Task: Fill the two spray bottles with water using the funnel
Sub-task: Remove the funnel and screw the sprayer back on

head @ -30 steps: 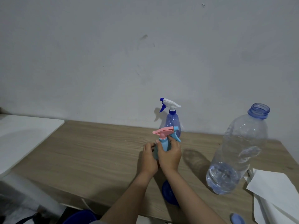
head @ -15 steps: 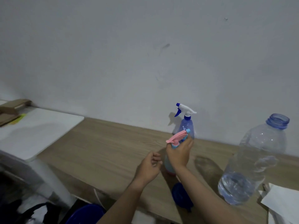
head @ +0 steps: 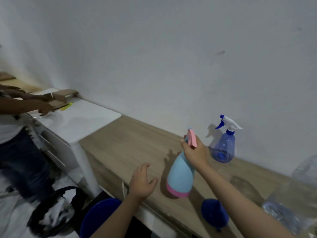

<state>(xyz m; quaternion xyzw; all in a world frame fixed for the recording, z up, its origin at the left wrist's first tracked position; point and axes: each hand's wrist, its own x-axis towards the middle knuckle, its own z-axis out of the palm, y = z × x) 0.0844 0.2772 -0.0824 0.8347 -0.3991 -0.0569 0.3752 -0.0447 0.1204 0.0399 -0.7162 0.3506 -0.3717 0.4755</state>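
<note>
My right hand grips the neck of the light blue spray bottle just under its pink trigger head. That bottle has a pink base and leans left on the wooden table. My left hand hovers open to the left of it, touching nothing. The clear blue spray bottle with a white and blue trigger stands upright near the wall. A dark blue funnel lies on the table by my right forearm. The big clear water bottle is blurred at the right edge.
A white side table adjoins the wooden one on the left, where another person's hands handle brown boxes. A blue bucket and a black bag sit on the floor below the table edge.
My left hand let go of the light blue bottle and opened to its left. My right hand shifted to the neck and tilted the bottle. The view swung left.
</note>
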